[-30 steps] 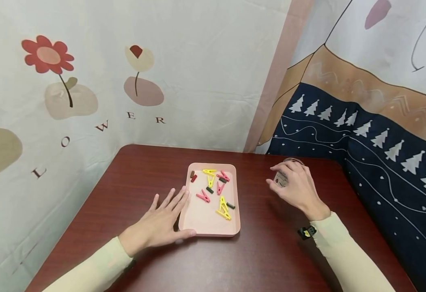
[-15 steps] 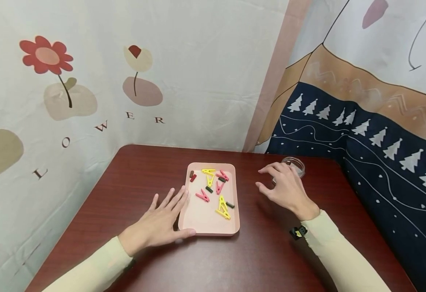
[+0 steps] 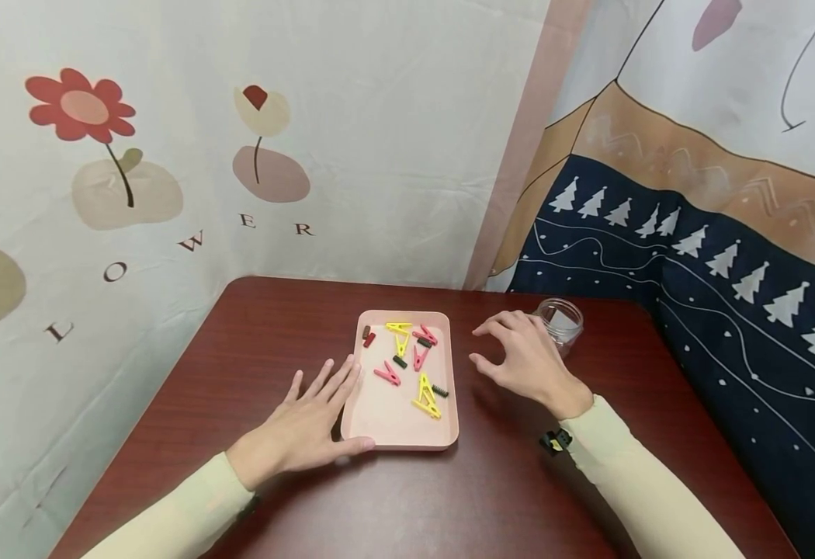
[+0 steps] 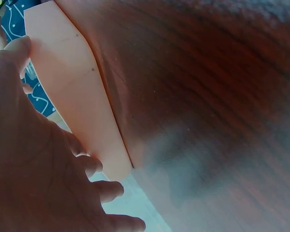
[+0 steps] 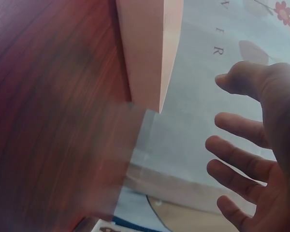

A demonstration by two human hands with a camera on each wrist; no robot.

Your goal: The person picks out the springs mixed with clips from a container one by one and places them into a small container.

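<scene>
A pink tray (image 3: 393,427) lies on the table, holding yellow clips (image 3: 426,397), pink clips (image 3: 388,374) and several small dark spring-like pieces (image 3: 439,391). My left hand (image 3: 303,427) rests against the tray's left edge with its fingers spread; the left wrist view shows its fingers along the tray's side wall (image 4: 77,87). My right hand (image 3: 529,361) hovers between the tray and a clear glass jar (image 3: 565,322), its fingers bent loosely with nothing in them. In the right wrist view the fingers (image 5: 237,154) stand apart from the tray (image 5: 145,53).
The reddish-brown table (image 3: 282,326) carries the tray and the jar. A pale printed cloth (image 3: 393,155) hangs along its far edge and left side, and a dark blue one with white trees (image 3: 617,256) at the right. The jar stands near the far right corner.
My right hand has moved left, away from the glass jar, which is now more exposed behind it. The left hand and the tray have stayed in place.
</scene>
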